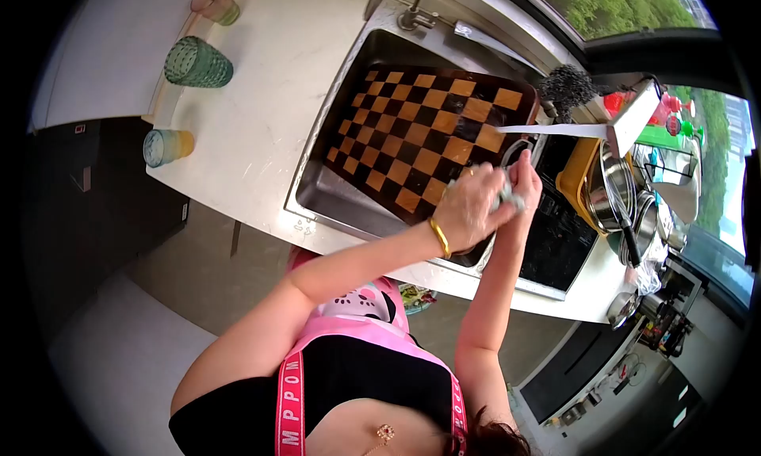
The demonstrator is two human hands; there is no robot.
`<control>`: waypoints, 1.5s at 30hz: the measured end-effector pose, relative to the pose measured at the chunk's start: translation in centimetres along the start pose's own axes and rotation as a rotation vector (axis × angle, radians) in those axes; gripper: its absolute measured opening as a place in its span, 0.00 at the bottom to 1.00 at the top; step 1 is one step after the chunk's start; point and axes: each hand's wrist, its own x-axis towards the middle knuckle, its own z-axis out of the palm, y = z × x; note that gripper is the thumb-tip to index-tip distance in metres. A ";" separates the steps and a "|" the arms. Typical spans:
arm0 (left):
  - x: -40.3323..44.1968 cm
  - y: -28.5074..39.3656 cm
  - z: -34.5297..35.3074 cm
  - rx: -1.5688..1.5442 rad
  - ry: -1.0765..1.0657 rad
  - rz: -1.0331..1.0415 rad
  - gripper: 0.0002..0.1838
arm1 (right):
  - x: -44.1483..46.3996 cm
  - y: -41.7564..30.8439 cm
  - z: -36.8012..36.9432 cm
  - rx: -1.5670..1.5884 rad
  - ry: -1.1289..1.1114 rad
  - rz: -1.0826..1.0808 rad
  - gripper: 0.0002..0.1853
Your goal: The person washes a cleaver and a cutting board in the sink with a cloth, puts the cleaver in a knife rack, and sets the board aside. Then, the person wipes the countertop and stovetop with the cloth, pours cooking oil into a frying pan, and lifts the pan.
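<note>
My left hand [468,210], with a gold bracelet at its wrist, is closed on a pale crumpled cloth [508,193]. On the cloth's other side my right hand [522,188] grips it too, and the two hands touch. They are above the right part of a metal sink [317,188]. A dark and light checkered board [412,127] lies tilted in the sink, just to the left of the hands. A pale, narrow strip [555,129], perhaps water or a spout, reaches over the board's right part.
Three coloured glasses [199,62] [215,3] [168,148] stand on the white counter [261,99] at left. A tap [416,18] is behind the sink. Right of it are a black cooktop [555,246], a dark scrubber [567,89], metal bowls [610,188] and a yellow tray [572,179].
</note>
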 end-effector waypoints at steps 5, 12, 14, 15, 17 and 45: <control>-3.6 -2.6 -0.5 0.207 0.108 0.131 0.10 | -1.2 -0.9 1.0 -0.071 -0.029 0.052 0.24; -7.0 -11.5 -5.8 0.573 0.010 -0.131 0.08 | -1.8 -0.3 0.1 -0.097 -0.021 0.041 0.24; -6.4 -16.9 -7.2 0.328 0.168 -0.554 0.10 | -1.8 -0.4 0.0 -0.100 -0.010 0.032 0.24; -6.2 -19.8 -7.1 -0.034 0.337 -0.862 0.12 | -1.8 -0.7 0.2 -0.101 -0.009 0.044 0.24; -6.2 -21.2 -5.4 0.151 0.332 -0.692 0.13 | -1.5 -0.8 0.2 -0.101 -0.006 0.054 0.24; 4.0 -7.8 -1.7 0.405 -0.133 0.077 0.26 | 0.5 -0.9 -1.5 0.015 -0.028 0.131 0.23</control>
